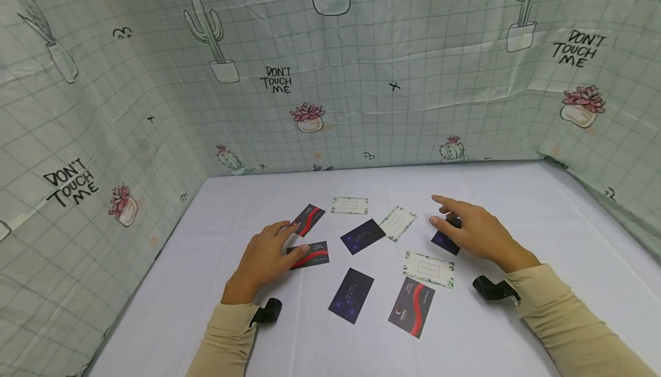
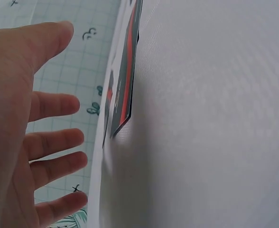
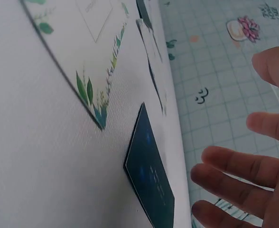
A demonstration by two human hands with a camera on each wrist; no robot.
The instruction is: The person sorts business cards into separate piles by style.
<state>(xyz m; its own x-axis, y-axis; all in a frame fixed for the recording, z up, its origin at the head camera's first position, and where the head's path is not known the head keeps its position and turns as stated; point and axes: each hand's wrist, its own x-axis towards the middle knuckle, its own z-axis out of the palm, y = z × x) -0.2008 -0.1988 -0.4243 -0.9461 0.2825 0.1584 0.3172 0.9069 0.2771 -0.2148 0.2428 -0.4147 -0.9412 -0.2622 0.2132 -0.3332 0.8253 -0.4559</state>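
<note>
My left hand (image 1: 265, 255) hovers with spread fingers over two black business cards with a red wave, a lower one (image 1: 316, 255) and an upper one (image 1: 310, 220). In the left wrist view the palm is empty and a black card (image 2: 126, 71) lies apart from the fingers. My right hand (image 1: 477, 230) is held above a dark blue card (image 1: 444, 243), partly hiding it. The right wrist view shows loosely extended fingers, clear of the blue card (image 3: 151, 173). Near it lies a white card with green leaves (image 1: 428, 269).
Between the hands lie two blue cards, one farther back (image 1: 363, 236) and one nearer (image 1: 351, 295). Two more white leafy cards, left (image 1: 350, 205) and right (image 1: 397, 223), lie behind. A third black card (image 1: 411, 308) is in front. Printed cloth (image 1: 361, 124) walls the white table (image 1: 170, 302).
</note>
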